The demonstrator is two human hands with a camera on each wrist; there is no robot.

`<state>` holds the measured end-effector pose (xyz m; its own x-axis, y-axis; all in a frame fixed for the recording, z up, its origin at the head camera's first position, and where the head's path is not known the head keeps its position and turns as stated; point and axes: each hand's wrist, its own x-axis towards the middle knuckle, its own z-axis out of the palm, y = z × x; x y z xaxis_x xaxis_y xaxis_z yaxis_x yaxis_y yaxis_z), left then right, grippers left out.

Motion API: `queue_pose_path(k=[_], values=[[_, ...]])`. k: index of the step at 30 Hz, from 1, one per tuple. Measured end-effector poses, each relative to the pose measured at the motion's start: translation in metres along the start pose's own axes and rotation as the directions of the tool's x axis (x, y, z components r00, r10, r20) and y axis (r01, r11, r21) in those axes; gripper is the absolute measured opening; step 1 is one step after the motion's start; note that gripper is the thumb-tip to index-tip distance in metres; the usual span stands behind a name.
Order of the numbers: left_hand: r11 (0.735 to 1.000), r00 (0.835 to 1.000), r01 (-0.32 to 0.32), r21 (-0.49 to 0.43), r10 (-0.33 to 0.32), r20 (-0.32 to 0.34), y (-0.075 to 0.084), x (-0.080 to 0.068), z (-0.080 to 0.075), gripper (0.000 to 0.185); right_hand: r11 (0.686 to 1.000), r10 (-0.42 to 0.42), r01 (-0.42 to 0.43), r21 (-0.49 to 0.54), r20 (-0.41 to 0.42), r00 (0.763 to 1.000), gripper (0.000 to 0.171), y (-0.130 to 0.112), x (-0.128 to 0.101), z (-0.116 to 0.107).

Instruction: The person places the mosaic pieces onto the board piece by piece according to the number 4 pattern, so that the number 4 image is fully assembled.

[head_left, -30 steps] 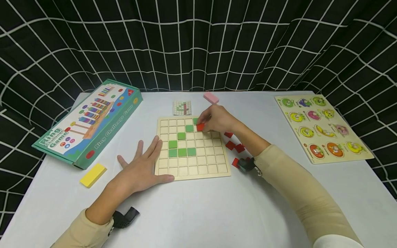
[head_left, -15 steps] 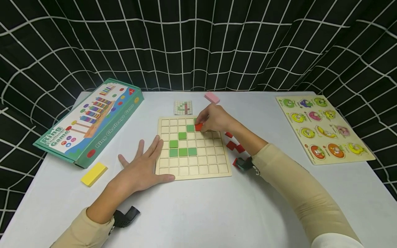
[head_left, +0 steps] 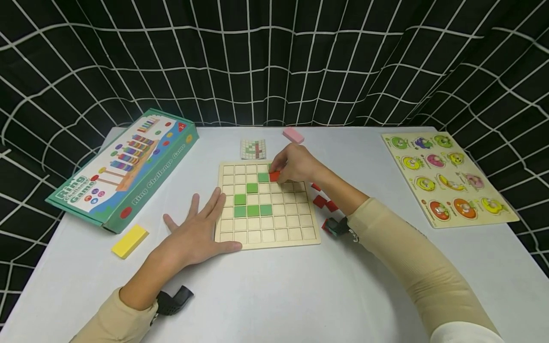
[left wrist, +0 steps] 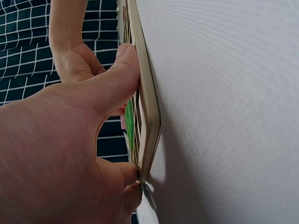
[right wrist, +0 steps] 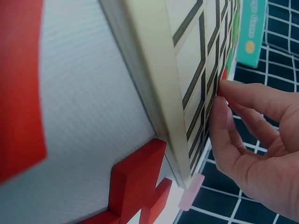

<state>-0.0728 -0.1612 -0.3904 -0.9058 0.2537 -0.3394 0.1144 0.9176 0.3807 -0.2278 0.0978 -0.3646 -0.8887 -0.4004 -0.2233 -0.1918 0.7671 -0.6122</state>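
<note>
Right hand: right hand (head_left: 298,164) curled, fingertips pinching a red tile (head_left: 274,176) and setting it into a cell in the second row from the far edge of the grid board (head_left: 268,236), just right of a green tile
Left hand: left hand (head_left: 195,233) spread flat on the table (head_left: 274,295), fingers straight, thumb along the board's near left corner, fingers against its left edge; left wrist view shows the thumb (left wrist: 119,74) pressed to the board's rim; holds nothing
Progress: judged early to middle; seven green tiles (head_left: 253,210) seated, one partly hidden under the right hand; the red tile looks like the first of its colour on the board; most cells are bare
Left to place: loose red tiles (head_left: 325,204) lie on the table beside the board's right edge, some hidden by the forearm
Reference: small pattern card (head_left: 253,149) just beyond the board's far edge
Surroundings: pink block (head_left: 293,135) near the table's far edge; yellow block (head_left: 129,241) and ring game box (head_left: 124,166) toward the left edge; fruit puzzle board (head_left: 446,176) toward the right edge
</note>
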Motion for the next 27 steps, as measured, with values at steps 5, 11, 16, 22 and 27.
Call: queue_pose_path(k=[5,11,16,22,27], values=[[1.000,1.000,-0.001,-0.007,0.001,0.003,0.000,0.000,0.001,0.125,1.000,0.019,-0.019,0.012,0.011,1.000,0.025,0.001,-0.001,-0.001],[1.000,1.000,0.002,-0.016,-0.002,0.006,0.001,0.001,0.001,0.125,1.000,0.012,-0.012,0.013,0.015,1.000,0.026,0.005,-0.003,-0.006],[1.000,1.000,0.001,-0.012,-0.001,0.004,0.001,0.001,0.001,0.125,1.000,0.000,0.000,0.019,0.018,1.000,0.026,0.009,-0.007,-0.013],[1.000,1.000,-0.005,-0.007,0.005,-0.002,0.000,0.000,0.001,0.126,0.999,-0.028,0.028,0.030,-0.001,1.000,0.027,0.016,-0.015,-0.022],[1.000,1.000,-0.004,-0.011,0.004,-0.003,0.000,0.001,0.002,0.125,0.996,-0.072,0.072,0.055,0.004,0.997,0.025,0.025,-0.022,-0.029]])
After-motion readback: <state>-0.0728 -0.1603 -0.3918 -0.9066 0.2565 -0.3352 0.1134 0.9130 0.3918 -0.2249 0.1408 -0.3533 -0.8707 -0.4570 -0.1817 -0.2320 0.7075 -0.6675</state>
